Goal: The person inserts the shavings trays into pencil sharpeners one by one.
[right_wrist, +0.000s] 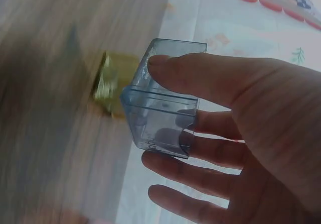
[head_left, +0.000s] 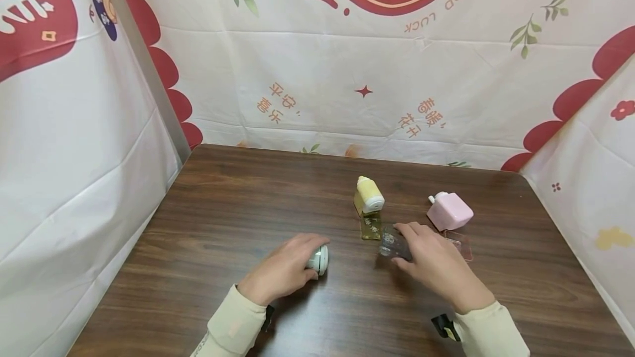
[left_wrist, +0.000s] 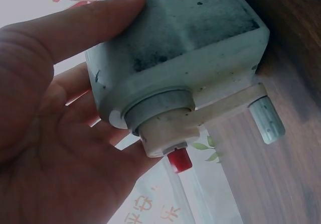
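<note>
My left hand (head_left: 285, 271) grips a pale green hand-crank pencil sharpener (left_wrist: 185, 48) by its body, thumb on one side and fingers behind. Its crank handle (left_wrist: 225, 108) and a red tip at the hub show in the left wrist view; dark smudges mark the casing. To the right, my right hand (head_left: 439, 263) pinches a clear, bluish-grey plastic drawer (right_wrist: 163, 101) between thumb and fingers. The drawer's hollow inside is visible through its walls. Sharpener and drawer are apart, with bare wood between them in the head view.
Beyond the hands stands a yellow sharpener (head_left: 369, 194) with an olive-yellow clear drawer (head_left: 370, 227) in front. A pink sharpener (head_left: 450, 212) is at the right, a pinkish clear drawer (head_left: 463, 245) near it. Printed cloth (head_left: 322, 65) hangs behind the brown table (head_left: 208, 208).
</note>
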A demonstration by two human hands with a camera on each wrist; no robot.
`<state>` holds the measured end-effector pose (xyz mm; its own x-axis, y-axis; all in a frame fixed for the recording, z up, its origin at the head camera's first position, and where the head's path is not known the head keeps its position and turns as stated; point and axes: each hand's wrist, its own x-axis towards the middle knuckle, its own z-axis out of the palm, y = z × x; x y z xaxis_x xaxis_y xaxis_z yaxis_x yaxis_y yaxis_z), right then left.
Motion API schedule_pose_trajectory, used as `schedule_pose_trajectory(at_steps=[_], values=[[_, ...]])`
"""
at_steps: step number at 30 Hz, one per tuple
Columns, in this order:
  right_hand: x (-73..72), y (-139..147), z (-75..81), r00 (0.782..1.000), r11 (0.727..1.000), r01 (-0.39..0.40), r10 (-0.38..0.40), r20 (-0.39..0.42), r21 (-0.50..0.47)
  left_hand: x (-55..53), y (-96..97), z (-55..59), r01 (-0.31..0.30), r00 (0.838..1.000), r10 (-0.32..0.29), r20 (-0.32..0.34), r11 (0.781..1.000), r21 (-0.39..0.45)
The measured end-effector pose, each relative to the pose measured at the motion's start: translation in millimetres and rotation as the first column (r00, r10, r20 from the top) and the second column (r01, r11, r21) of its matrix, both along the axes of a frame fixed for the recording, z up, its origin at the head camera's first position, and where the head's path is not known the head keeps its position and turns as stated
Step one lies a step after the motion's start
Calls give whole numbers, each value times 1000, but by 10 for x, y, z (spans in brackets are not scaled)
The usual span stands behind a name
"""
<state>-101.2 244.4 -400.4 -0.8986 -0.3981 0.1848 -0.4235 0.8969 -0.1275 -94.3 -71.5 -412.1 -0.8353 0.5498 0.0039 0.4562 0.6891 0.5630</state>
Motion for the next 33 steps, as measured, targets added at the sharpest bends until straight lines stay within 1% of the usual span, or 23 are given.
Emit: schedule_pose_trajectory(at_steps=[2, 7, 10, 15, 17, 22, 24, 28, 33], values=[[8, -72, -15, 1000, 1000, -23, 23, -4, 7, -3, -4, -11, -2, 1000, 2, 3, 1000, 8], [25, -274, -74, 997, 997, -77, 77, 19, 18, -10, -14, -31, -7, 1000, 7, 12, 1000, 24], [18, -405, -131, 994, 995, -95, 95, 58, 8, -13, -21, -31, -9, 1000, 9, 12, 1000, 25], [4, -619, -229, 983, 994, -102, 106, 152, -33, -15, -23, -31, -15, 1000, 15, 25, 999, 29], [4, -687, -254, 977, 992, -120, 127, 169, -51, -16, -20, -31, -17, 999, 17, 28, 999, 31], [-19, -807, -284, 966, 977, -193, 205, 155, -86, -17, -16, -24, -17, 1000, 16, 25, 999, 40], [-35, -835, -291, 964, 973, -212, 224, 146, -92, -16, -16, -18, -16, 1000, 15, 26, 999, 40], [-59, -857, -312, 961, 970, -223, 235, 148, -93, -16, -12, -9, -11, 1000, 10, 27, 999, 39], [-64, -881, -338, 951, 967, -235, 249, 181, -95, -10, -8, 5, -2, 1000, 1, 20, 999, 37]])
